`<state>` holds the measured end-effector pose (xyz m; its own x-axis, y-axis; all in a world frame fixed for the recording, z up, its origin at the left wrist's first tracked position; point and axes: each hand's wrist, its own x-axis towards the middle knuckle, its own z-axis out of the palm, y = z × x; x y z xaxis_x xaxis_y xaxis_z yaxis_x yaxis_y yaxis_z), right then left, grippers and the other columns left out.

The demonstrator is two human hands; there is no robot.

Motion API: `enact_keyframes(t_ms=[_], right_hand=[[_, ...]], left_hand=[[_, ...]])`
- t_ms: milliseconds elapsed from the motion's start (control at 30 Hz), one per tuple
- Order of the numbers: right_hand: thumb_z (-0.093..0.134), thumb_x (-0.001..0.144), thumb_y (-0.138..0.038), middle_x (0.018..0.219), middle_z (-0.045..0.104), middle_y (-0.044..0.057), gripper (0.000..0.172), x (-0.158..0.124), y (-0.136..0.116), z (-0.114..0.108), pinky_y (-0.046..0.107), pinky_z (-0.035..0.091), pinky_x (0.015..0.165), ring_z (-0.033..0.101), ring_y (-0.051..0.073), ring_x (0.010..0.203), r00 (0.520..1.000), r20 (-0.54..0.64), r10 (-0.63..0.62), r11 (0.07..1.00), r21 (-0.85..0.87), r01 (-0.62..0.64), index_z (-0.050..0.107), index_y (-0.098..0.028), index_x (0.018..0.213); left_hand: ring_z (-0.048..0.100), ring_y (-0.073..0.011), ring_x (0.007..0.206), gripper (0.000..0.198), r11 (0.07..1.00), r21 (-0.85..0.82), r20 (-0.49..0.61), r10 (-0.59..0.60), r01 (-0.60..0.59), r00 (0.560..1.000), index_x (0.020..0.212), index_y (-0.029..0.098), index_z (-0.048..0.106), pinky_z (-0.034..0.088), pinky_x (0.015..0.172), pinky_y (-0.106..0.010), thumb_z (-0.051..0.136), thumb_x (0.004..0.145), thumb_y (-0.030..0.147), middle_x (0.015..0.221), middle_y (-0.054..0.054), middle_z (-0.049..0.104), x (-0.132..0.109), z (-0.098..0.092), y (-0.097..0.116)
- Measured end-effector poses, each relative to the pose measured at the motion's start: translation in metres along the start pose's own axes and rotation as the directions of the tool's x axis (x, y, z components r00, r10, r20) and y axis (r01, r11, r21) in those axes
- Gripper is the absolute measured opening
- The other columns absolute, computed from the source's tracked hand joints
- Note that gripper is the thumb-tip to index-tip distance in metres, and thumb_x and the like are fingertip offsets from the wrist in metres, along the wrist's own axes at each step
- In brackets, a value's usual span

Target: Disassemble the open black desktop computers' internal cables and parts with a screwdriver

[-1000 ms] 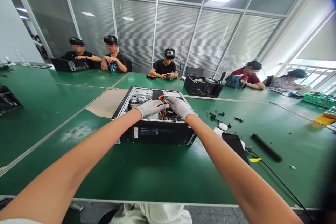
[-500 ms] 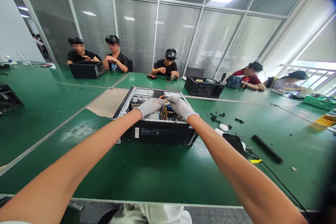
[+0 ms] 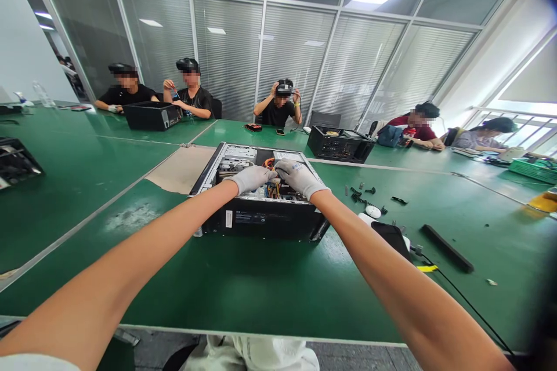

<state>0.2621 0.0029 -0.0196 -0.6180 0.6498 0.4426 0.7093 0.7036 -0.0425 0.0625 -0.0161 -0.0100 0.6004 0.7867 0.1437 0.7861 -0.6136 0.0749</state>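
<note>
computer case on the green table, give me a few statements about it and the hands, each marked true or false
1. The left hand and right hand are both gloved. True.
2. The desktop computer case is closed on top. False: its upper side is open and coloured wires show inside.
3. The hands are at opposite ends of the case. False: they are close together over its middle.
4. The brown sheet lies to the right of the case. False: it lies to the left.
5. A long dark bar lies on the green table, right of the case. True.
</note>
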Motion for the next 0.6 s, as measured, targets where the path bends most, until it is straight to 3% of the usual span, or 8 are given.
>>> enact_keyframes(t_ms=[133,333,600], right_hand=[[0.047,0.102,-0.023,0.111,0.07,0.009,0.023,0.002,0.004,0.006,0.029,0.046,0.099,0.062,0.018,0.106,0.999,-0.036,0.038,0.998,0.041,-0.036,0.068,-0.017,0.109],[0.049,0.1,-0.024,0.111,0.071,0.01,0.023,0.002,0.012,0.014,0.031,0.047,0.098,0.064,0.02,0.104,0.997,-0.064,0.038,0.997,0.072,-0.033,0.07,-0.018,0.108],[0.05,0.1,-0.025,0.115,0.071,0.01,0.023,0.002,0.02,0.027,0.031,0.047,0.097,0.065,0.02,0.106,0.997,-0.053,0.058,0.996,0.073,-0.054,0.069,-0.018,0.11]], left_hand=[[0.068,-0.0255,0.094,0.038,0.99,0.144,0.035,-0.004,-0.001,0.999,0.115,0.02,0.065,0.05,0.082,-0.033,0.03,0.106,0.03,0.107,-0.013,0.072,-0.001,-0.003,0.007],[0.068,-0.025,0.102,0.041,0.98,0.186,0.06,-0.081,0.069,0.995,0.125,0.021,0.062,0.052,0.087,-0.035,0.027,0.107,0.031,0.117,-0.014,0.07,-0.008,-0.011,0.016],[0.067,-0.0278,0.102,0.036,0.968,0.246,0.057,-0.057,0.041,0.997,0.128,0.02,0.062,0.052,0.086,-0.038,0.034,0.105,0.024,0.115,-0.017,0.067,-0.009,-0.005,0.013]])
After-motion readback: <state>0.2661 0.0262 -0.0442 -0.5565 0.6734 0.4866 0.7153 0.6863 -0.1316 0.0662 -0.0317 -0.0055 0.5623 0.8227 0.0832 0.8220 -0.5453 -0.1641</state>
